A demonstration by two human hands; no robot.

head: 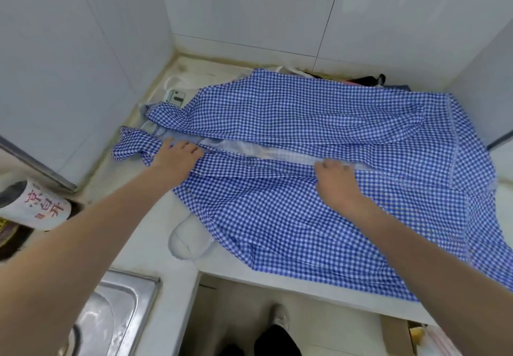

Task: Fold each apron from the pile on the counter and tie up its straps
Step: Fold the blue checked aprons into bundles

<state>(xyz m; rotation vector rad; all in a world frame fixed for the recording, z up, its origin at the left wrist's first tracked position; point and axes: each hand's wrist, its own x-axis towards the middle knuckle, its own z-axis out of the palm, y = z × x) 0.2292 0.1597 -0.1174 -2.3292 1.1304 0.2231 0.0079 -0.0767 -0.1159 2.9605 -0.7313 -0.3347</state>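
Right now the fold is under way: a blue-and-white gingham apron (319, 144) lies spread over most of the counter (155, 233), reaching from the back wall to the front edge and hanging past it at the right. Both long sides appear turned in toward a middle seam where the paler underside shows. The left hand (177, 155) pinches the near flap's edge close to the bib end, by the counter's left side, and the right hand (336, 178) grips the same edge further along, fingers curled into the cloth. One checked strap (133, 144) lies bunched beside the left hand, untied. Next, I judge, the flap wants laying flat and smoothing before the apron is folded lengthwise, then the straps gathered. Dark cloth (366, 80) at the back right corner is probably the rest of the pile. A white container (33, 205) near the left edge bears red Chinese characters, too blurred to read. A steel sink (119, 311) sits front left.
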